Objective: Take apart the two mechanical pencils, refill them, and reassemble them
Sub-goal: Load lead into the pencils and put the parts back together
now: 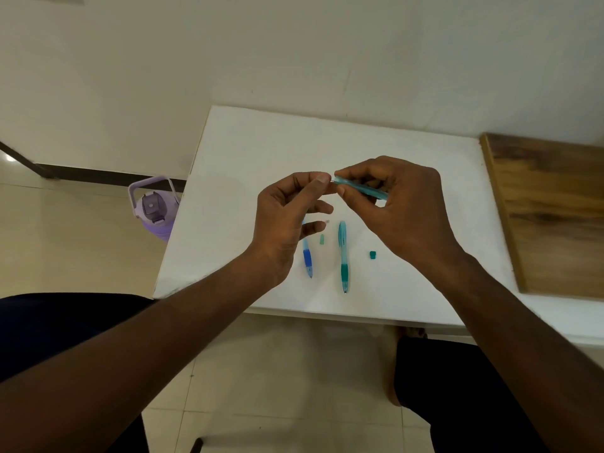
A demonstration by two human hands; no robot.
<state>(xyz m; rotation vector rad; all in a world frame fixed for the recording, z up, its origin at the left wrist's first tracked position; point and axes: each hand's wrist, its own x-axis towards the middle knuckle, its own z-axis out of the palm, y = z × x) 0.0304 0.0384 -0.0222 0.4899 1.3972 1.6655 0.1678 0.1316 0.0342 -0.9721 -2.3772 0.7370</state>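
right hand (397,204): I'm gripping the teal tube (361,187)
left hand (291,217): pinching at its tip
counter (248,178): blue pencil (307,258), green pencil (343,256)

A teal-gripped pencil (343,256) and a blue-gripped pencil (307,256) are lying on the white table (248,152); a lilac bottle (153,207) is standing nearby.

Two mechanical pencils lie on the table: one blue-gripped (307,256), one green-gripped (343,256). One teal tube (361,188) is held in two hands. Two small green caps (322,239) (372,255) and one purple water bottle (153,209).
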